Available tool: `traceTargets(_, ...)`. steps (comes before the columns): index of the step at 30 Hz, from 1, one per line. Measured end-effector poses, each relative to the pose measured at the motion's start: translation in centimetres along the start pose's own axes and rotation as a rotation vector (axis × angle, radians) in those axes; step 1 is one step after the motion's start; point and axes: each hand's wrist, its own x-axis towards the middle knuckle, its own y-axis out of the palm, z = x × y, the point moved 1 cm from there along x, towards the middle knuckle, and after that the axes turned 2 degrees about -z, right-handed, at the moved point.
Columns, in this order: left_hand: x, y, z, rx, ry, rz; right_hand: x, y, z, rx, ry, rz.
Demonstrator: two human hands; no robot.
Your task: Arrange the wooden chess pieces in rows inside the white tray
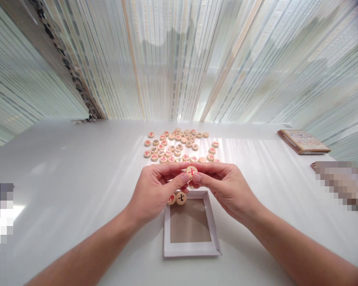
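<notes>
Between the fingers of my left hand [156, 188] and my right hand [228, 186] is a round wooden Chinese chess piece [192, 171] with a red character facing me. Both hands are closed, thumbs and fingertips pinching its edges. Below them lies a shallow white open box [192, 249] with a brown bottom. At its far left corner sit a red-marked piece [171, 198], partly covered by my left thumb side, and a black-marked piece [181, 198]. Past my hands many more chess pieces [168, 153] are scattered, with red, black or blank faces; my fingers hide some of the nearest.
The white table [86, 190] carries all this. At the right lies a flat printed box [304, 142], with a blurred-out item [339, 182] nearer to me. Another pixelated shape [0, 218] is at the left edge. A striped curtain [173, 59] hangs behind the table's far edge.
</notes>
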Motion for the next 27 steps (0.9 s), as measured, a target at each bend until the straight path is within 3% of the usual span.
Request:
traceTargets(4,-0.21,0.11,0.04,0.067,0.100,0.011,-0.03,0.16,0.12,0.006,-0.004,-0.016)
traceTargets(11,-0.69,-0.13,0.47,0.391,0.439,0.037,-0.14,0.25,0.28,-0.007,0.037,-0.051)
traceTargets(15,-0.66,-0.02,0.25,0.461,0.547,0.063,-0.17,0.25,0.25,0.009,0.055,-0.055)
traceTargets(19,-0.60,0.04,0.18,0.415,0.503,0.082,-0.08,0.19,0.47,0.003,0.037,-0.009)
traceTargets(27,-0.52,-0.04,0.37,0.192,0.275,0.032,0.07,-0.08,0.51,0.000,0.006,0.076)
